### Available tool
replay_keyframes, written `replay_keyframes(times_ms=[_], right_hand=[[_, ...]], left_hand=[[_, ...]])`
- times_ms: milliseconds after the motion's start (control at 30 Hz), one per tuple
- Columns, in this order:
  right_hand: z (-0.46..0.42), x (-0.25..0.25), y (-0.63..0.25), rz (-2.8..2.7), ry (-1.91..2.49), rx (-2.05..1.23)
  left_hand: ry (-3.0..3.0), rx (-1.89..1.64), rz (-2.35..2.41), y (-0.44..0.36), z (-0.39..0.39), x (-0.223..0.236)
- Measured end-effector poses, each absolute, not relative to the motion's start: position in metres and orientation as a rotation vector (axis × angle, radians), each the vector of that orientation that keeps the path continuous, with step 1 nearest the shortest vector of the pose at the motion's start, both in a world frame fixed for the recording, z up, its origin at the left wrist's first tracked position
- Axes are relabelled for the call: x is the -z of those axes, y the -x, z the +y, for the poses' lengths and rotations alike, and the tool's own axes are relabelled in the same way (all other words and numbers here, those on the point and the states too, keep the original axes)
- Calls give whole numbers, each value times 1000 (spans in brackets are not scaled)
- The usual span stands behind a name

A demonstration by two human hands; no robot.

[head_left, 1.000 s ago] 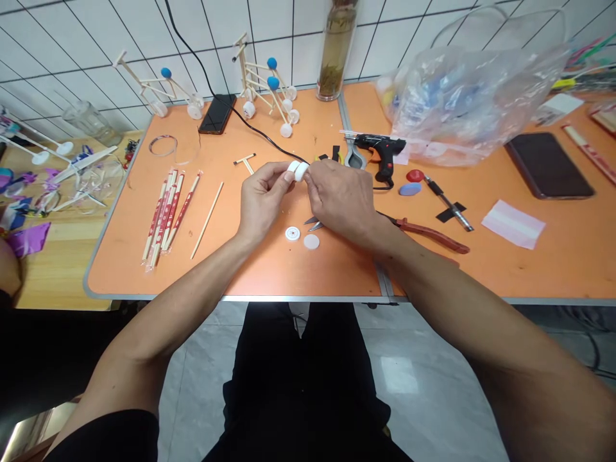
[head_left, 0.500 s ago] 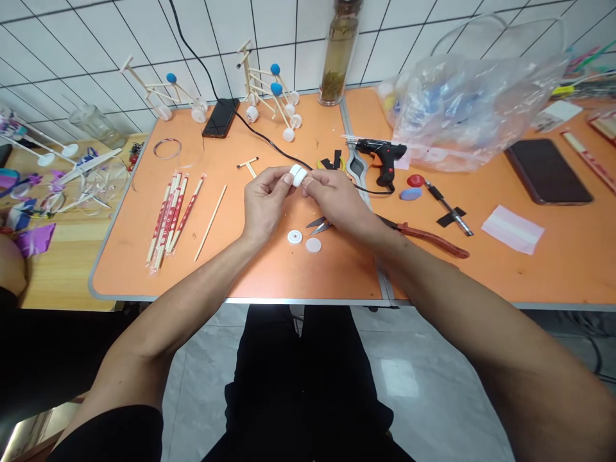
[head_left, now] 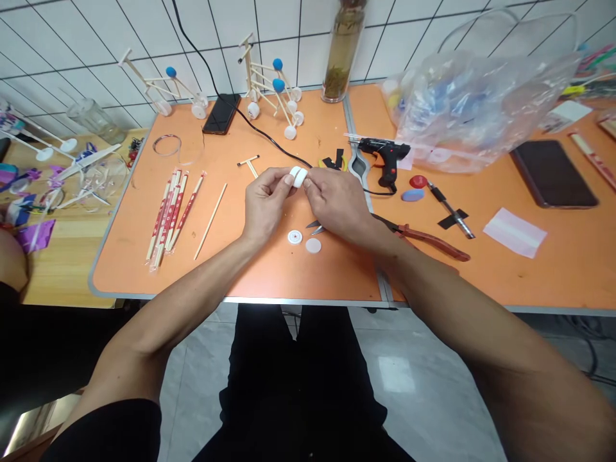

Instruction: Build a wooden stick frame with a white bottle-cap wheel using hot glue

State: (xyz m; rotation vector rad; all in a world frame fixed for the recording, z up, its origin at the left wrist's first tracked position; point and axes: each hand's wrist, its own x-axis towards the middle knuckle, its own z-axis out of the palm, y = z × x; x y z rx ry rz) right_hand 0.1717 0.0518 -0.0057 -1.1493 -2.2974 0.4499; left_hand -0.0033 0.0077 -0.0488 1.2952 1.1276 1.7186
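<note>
Orange worktop (head_left: 269, 276) across the middle, see-through plastic bag (head_left: 462, 109) upper right. Right hand (head_left: 337, 200) and left hand (head_left: 264, 202) sit close just above center, black glue gun (head_left: 389, 160) right of them. Two white wheels (head_left: 301, 178) up there too, pinched in the left fingers; right fingers bunched narrow against them, can't tell if they're gripping.

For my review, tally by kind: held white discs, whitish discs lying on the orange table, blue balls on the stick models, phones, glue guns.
Held white discs: 2
Whitish discs on table: 2
Blue balls: 3
Phones: 2
Glue gun: 1
Total: 10
</note>
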Motion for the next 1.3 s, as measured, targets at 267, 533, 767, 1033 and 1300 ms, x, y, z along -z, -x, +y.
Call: replay_keyframes(times_ms=[267, 533, 767, 1033, 1300], right_hand=[[33, -4, -163, -2503, 1323, -71], [53, -4, -168, -1976, 1067, -1186], [58, 3, -178, -1866, 989, -1301], [64, 10, -183, -1728, 948, -1403], [63, 11, -184, -1977, 969, -1081]], left_hand=[[-1271, -1749, 1138, 6, 11, 53], [-1291, -1756, 1188, 1, 5, 47], [-1320, -1712, 1120, 3, 8, 43], [-1312, -1687, 1037, 2, 7, 39], [-1160, -1630, 1110, 12, 9, 35]])
